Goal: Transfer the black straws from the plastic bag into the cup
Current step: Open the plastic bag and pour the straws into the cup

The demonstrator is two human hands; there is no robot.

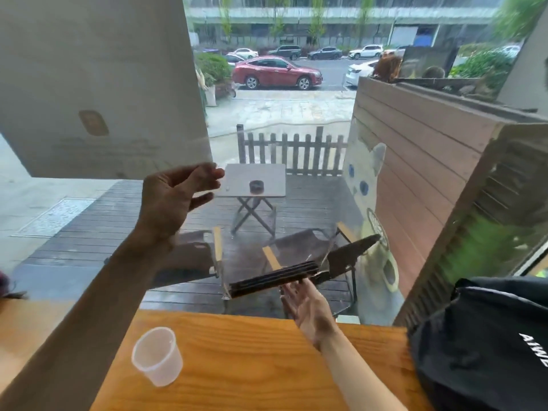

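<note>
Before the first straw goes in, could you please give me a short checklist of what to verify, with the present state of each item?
1. Cup upright on the wooden table: ok.
2. Cup free of contents: ok, it looks clear inside.
3. Plastic bag with the black straws supported: ok, it rests on the right hand, raised above the table.
4. Bag opened: cannot tell, the film is clear and blurred.
5. Left hand free to pull straws: ok, raised, fingers apart, holding nothing.
6. Black backpack away from the cup: ok, at the table's right end.
</note>
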